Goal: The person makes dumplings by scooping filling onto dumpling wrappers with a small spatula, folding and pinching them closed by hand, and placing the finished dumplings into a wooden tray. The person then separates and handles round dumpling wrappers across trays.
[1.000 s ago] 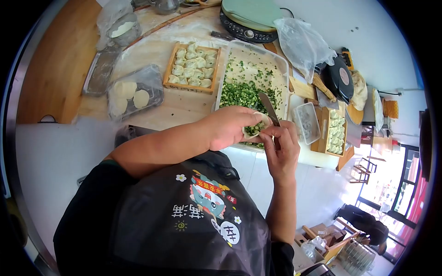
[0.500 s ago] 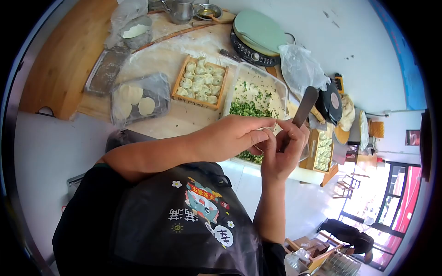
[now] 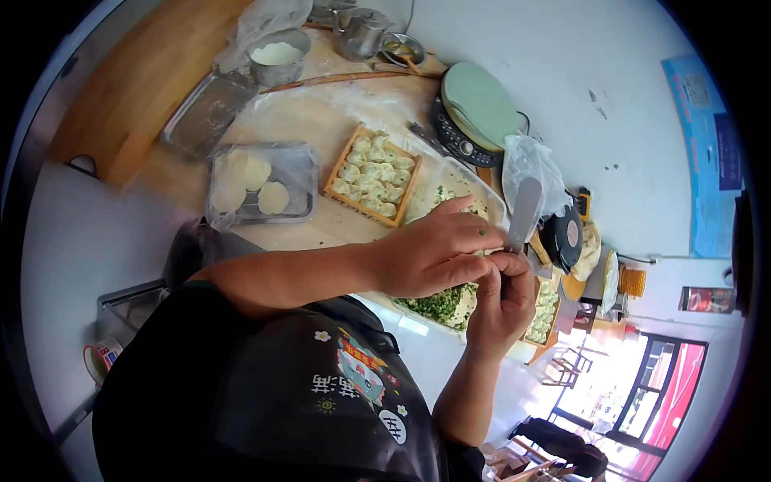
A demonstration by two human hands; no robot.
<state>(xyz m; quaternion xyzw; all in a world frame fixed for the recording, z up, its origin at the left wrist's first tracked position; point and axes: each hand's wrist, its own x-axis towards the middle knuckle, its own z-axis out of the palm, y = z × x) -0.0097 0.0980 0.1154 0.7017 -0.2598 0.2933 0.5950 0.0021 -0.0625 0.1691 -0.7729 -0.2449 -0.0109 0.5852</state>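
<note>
My right hand point(image 3: 504, 301) is closed round a flat metal spatula point(image 3: 526, 210), whose blade points up past the fingers. Its thumb and fingertips meet those of my left hand point(image 3: 438, 253), which is bent with its thumb pressed in. Between the hands a sliver of something pale shows; the fingers cover the rest. Below and behind both hands lies a clear plastic tub point(image 3: 502, 213) of chopped green and pale filling point(image 3: 438, 307). Left of it, a wooden tray point(image 3: 369, 215) holds several rows of shaped dumplings point(image 3: 373, 173).
Dough wrappers point(image 3: 274, 198) lie in a plastic-covered metal tray point(image 3: 301, 213). A bowl of flour point(image 3: 277, 55), a metal pot point(image 3: 361, 34) and a green-lidded electric griddle point(image 3: 482, 104) stand at the back. Another dumpling tray point(image 3: 544, 313) sits at the right.
The view has shifted, so the table appears lower and further right. My left hand has opened out somewhat over the right fingertips, and the spatula blade has turned more upright.
</note>
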